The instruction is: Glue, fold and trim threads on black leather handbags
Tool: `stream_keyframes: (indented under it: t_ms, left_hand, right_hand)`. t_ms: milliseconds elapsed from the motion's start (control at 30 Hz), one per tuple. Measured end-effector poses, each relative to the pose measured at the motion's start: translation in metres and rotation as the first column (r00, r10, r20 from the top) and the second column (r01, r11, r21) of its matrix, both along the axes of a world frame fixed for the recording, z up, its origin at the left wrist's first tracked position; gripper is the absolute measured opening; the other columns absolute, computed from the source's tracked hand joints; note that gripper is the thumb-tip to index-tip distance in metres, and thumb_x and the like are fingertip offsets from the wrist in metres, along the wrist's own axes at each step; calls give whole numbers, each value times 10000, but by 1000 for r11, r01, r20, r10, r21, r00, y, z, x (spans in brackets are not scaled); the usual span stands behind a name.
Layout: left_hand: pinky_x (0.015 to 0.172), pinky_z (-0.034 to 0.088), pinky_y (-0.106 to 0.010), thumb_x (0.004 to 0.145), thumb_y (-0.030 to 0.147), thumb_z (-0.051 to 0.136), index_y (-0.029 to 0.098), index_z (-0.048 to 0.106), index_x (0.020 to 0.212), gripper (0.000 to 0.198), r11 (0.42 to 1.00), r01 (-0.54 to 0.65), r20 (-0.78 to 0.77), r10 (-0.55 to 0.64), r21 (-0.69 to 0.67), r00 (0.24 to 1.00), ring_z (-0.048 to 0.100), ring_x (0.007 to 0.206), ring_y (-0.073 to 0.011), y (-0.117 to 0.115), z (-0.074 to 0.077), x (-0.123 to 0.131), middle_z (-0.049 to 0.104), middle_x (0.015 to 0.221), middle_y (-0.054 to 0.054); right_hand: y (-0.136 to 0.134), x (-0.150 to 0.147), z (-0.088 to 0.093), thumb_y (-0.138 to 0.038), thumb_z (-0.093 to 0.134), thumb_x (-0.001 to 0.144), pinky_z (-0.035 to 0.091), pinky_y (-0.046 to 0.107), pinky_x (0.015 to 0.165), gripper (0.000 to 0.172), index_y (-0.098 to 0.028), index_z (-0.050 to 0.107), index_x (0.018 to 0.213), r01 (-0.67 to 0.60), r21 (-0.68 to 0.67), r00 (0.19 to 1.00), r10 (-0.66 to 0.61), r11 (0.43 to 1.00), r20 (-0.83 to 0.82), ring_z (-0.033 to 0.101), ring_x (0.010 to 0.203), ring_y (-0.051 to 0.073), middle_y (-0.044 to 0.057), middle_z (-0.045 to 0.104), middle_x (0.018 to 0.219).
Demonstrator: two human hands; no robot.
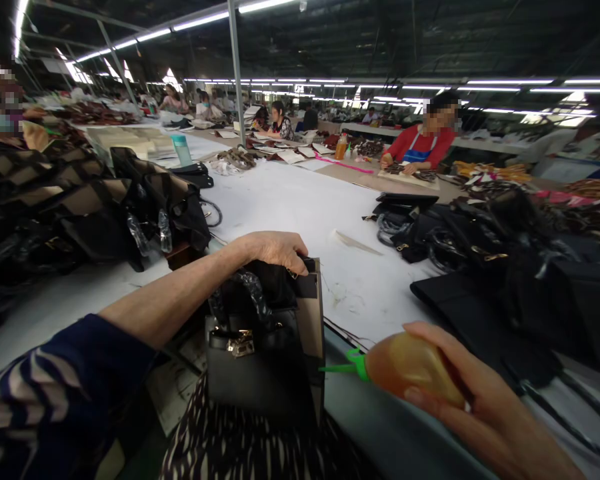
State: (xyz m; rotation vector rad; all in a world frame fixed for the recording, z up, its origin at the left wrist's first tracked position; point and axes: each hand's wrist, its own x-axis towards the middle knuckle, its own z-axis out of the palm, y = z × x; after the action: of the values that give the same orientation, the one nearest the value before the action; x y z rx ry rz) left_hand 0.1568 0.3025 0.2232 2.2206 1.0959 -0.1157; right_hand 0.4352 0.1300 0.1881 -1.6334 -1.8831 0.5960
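Head view. Black handbag stands upright at the near edge of the white table, against the lap. It is smooth, boxy leather with a gilt clasp and wrapped handles. Left hand is curled over its top rim, gripping. Right hand is wrapped round an amber squeeze bottle — soft, pear-shaped, translucent. Its green nozzle points left, just short of the bag's tan side edge. Likely best done with the bag braced firm and a light squeeze — the tip tracking the edge only.

L grip (fingers curled down) on outstretched arm; R grip low, fingers closed.
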Motion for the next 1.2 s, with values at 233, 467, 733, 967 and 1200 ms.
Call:
stream_keyframes:
  t_ms: [233, 467, 733, 967, 1200]
  left_hand:
    - [524, 312, -219, 711, 370, 530, 128, 598, 764, 257, 984, -85, 13, 84, 159, 996, 476, 581, -112, -3, 18, -3, 603, 675, 0]
    - [607, 340, -231, 762, 329, 500, 150, 603, 806, 211, 797, -39, -101, 125, 603, 987, 501, 664, -142, -12, 66, 11, 576, 697, -16]
    - [704, 401, -336, 822, 284, 463, 166, 547, 925, 177, 470, 69, -232, 298, 880, 926, 559, 822, -249, -32, 56, 41, 606, 827, -80]
    - [719, 403, -365, 785, 208, 546, 144, 517, 930, 161, 450, 108, -249, 265, 886, 932, 529, 865, -261, -39, 9, 55, 590, 892, -109]
    - [720, 413, -365, 759, 181, 567, 143, 520, 917, 170, 499, 83, -252, 283, 863, 926, 536, 853, -257, -28, -7, 54, 597, 876, -104]
  right_hand:
    - [7, 16, -20, -505, 631, 670, 525, 343, 790, 544, -284, 531, 1157, 26, -73, 997, -32, 997, -76, 579, 985, 296, 38, 605, 1119]
    - [35, 24, -35, -500, 588, 734, 484, 346, 808, 562, -241, 433, 1208, 147, -69, 944, -161, 987, -290, 581, 898, 245, 37, 603, 1001]
    - [69, 22, -43, -475, 576, 768, 485, 373, 773, 567, -201, 387, 1227, 175, -56, 801, -175, 983, -573, 573, 884, 247, 60, 578, 1008]
    - [84, 5, -53, -476, 582, 754, 482, 364, 731, 550, -184, 399, 1183, 157, -52, 779, -156, 986, -607, 561, 837, 235, 67, 570, 952]
    - [102, 7, -70, -446, 574, 759, 437, 366, 822, 537, -200, 403, 1205, 178, 31, 844, -136, 984, -519, 556, 879, 232, 39, 576, 965]
